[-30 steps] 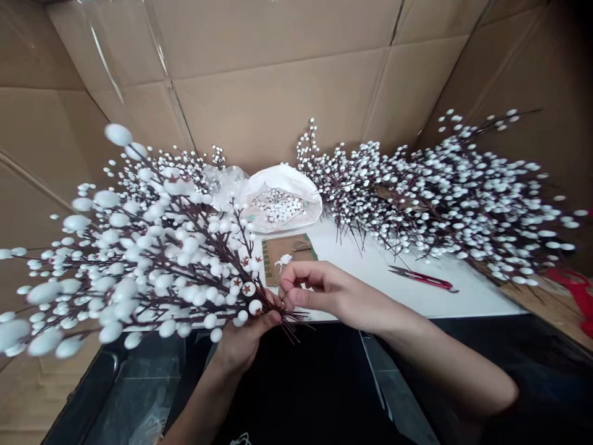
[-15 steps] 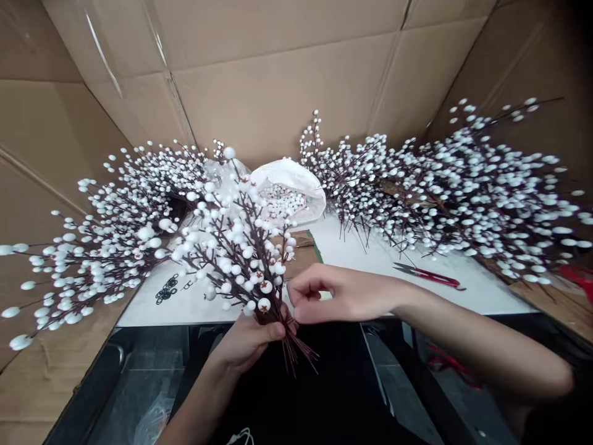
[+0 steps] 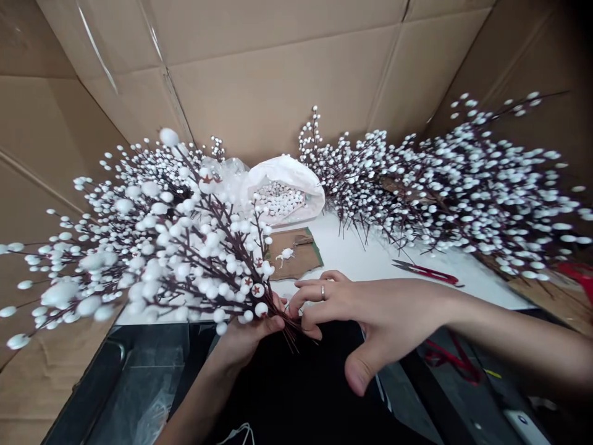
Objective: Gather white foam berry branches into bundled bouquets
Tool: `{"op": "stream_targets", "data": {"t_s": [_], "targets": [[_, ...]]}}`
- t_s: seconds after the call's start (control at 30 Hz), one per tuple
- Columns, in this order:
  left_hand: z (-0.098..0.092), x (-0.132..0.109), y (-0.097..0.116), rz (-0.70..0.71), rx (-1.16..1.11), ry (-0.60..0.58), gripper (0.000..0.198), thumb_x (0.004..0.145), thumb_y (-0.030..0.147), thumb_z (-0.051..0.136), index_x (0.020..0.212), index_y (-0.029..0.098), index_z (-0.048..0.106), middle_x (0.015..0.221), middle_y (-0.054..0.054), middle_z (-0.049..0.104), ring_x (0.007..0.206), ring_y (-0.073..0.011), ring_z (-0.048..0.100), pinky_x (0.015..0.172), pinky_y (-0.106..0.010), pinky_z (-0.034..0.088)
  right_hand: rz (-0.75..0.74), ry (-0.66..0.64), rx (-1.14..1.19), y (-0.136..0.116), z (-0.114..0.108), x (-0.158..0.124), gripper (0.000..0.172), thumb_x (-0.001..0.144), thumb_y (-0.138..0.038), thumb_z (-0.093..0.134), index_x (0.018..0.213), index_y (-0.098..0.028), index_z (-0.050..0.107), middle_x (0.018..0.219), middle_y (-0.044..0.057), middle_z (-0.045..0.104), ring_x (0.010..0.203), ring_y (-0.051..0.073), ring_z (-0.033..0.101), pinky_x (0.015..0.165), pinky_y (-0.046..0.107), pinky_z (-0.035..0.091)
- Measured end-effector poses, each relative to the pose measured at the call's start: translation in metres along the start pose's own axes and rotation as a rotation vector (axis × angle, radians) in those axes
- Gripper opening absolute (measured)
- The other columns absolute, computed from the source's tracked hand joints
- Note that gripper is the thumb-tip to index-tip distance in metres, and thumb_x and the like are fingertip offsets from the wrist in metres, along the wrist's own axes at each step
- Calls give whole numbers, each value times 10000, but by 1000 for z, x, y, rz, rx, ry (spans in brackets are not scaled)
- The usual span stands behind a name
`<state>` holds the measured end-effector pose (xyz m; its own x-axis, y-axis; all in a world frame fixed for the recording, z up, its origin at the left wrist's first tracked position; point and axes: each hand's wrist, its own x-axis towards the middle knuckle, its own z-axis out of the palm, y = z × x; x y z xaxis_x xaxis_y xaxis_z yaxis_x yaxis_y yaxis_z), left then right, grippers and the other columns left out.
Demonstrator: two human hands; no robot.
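Observation:
My left hand (image 3: 248, 337) is closed round the dark stems of a bunch of artificial white berry branches (image 3: 213, 247), just above their cut ends. The bunch leans to the left, its berries fanning out over the table. Beside the stem ends is my right hand (image 3: 352, 315), a ring on one finger. Its thumb stretches away and the fingers are bent but apart, with the fingertips at the stems. I see nothing held in it.
A white bag of loose berries (image 3: 282, 198) stands at the back, behind a piece of cardboard (image 3: 296, 253). Berry branches (image 3: 445, 185) are heaped on the right, and more lie on the left. Red thread snips (image 3: 428, 272) lie on the white table (image 3: 361, 266).
The bunch has tipped further left and nearer the camera. My right hand has opened from a pinch near the stems, its thumb swinging down and out.

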<state>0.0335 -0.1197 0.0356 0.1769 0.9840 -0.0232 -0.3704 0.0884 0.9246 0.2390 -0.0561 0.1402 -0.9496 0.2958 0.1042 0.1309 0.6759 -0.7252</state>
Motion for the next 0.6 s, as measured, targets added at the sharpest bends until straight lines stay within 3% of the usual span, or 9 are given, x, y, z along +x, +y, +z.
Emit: {"op": "stream_targets", "data": {"t_s": [0.1,0.2,0.4,0.5,0.6], "targets": [[0,1,-3,83,58,32,125,656,227,738,697,189,626,712,13,577,847,-192,543,958,-382,351,19,-137,-108,-5,5,-2,280,696,-421,704,883,-232,617,1148,62,569,1075,281,490,896,411,319],[3,2,-7,158,64,87,112,685,257,713,720,202,622,718,27,560,853,-179,550,1068,-424,267,28,-73,-143,-9,11,-2,305,695,-434,703,903,-231,611,1178,82,538,1120,311,441,917,455,298],[6,-1,-15,236,61,190,118,671,237,724,745,257,634,781,18,577,897,-187,556,1087,-406,277,41,-49,-66,-7,20,2,383,644,-465,735,908,-221,603,1038,69,534,966,255,478,809,378,387],[7,-3,-17,218,51,275,124,677,224,724,756,290,656,832,-2,620,1018,-226,550,1074,-389,292,58,-48,-60,-5,27,5,400,643,-442,745,917,-205,578,1065,72,508,953,241,465,779,346,407],[12,-2,-18,160,-33,382,153,633,253,763,753,287,675,874,-13,650,1059,-246,553,1019,-388,359,60,43,30,2,42,8,347,670,-401,736,860,-189,539,1012,58,499,883,197,478,726,298,424]]}}
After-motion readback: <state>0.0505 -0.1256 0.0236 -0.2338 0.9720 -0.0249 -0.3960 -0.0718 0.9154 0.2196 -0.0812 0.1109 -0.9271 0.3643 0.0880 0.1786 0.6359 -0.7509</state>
